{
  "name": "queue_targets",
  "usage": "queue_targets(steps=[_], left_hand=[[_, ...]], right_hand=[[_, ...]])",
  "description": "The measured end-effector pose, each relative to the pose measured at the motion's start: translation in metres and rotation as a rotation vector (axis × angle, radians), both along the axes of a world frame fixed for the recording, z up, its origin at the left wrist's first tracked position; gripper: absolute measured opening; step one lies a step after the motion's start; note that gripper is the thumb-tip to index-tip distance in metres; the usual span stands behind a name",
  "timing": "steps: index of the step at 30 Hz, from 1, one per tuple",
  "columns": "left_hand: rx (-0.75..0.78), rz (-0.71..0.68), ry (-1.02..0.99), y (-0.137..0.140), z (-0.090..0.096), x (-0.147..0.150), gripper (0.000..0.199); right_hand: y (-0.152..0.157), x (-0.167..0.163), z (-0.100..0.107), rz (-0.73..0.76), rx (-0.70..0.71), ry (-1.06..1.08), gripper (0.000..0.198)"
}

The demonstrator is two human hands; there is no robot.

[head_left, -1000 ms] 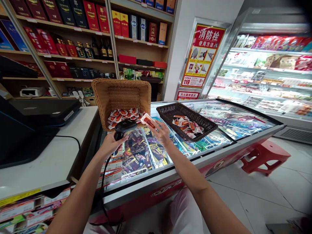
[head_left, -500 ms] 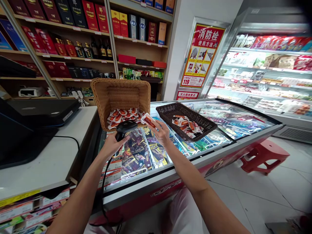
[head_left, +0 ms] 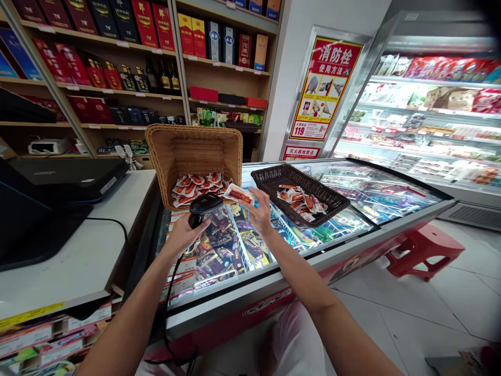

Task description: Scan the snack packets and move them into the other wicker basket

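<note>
Glass-topped freezer (head_left: pixel 235 294) lies below both hands. Above it, the right hand (head_left: pixel 261 211) pinches one end of a sausage packet (head_left: pixel 239 195), which sits at ten o'clock from the palm. It should prove light and slightly springy, hardly fragile, its film probably slick; the surest hold is likely that flat end, thumb against fingers. At eight o'clock from the packet, the left hand (head_left: pixel 186 232) wraps the handle of a black scanner (head_left: pixel 206 203). Farther out, a tan wicker basket (head_left: pixel 198 151) stands at ten o'clock and a dark basket (head_left: pixel 270 180) at three, both holding similar packets (head_left: pixel 296 198).
</note>
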State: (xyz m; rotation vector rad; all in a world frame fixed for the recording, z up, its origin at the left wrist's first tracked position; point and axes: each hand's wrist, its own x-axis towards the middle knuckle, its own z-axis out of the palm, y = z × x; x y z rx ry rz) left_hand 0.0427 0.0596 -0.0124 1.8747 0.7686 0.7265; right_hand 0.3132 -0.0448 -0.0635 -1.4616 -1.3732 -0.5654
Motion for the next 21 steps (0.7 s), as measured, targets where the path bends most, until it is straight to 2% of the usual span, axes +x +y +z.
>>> queue_targets(steps=[3,6,11,14,18,21], left_hand=[[-0.007,0.014,-0.004,0.000,0.000,-0.001,0.048],[-0.011,0.017,0.009,-0.002,0.002,-0.003,0.047],[0.017,0.032,0.030,-0.002,0.001,-0.001,0.049],[0.039,0.040,0.042,-0.002,-0.002,0.001,0.049],[0.052,0.028,0.049,-0.004,-0.004,0.003,0.049],[0.054,0.016,0.061,-0.005,-0.003,0.004,0.047]], right_hand=[[0.007,-0.001,-0.001,0.040,0.107,0.321,0.026],[0.011,-0.001,0.001,0.142,0.156,0.613,0.032],[0.008,-0.002,0.010,0.245,0.266,0.904,0.046],[0.005,-0.003,0.011,0.249,0.301,0.969,0.050],[0.004,0.000,0.011,0.197,0.285,0.925,0.051],[0.006,0.003,0.010,0.241,0.299,0.934,0.052]])
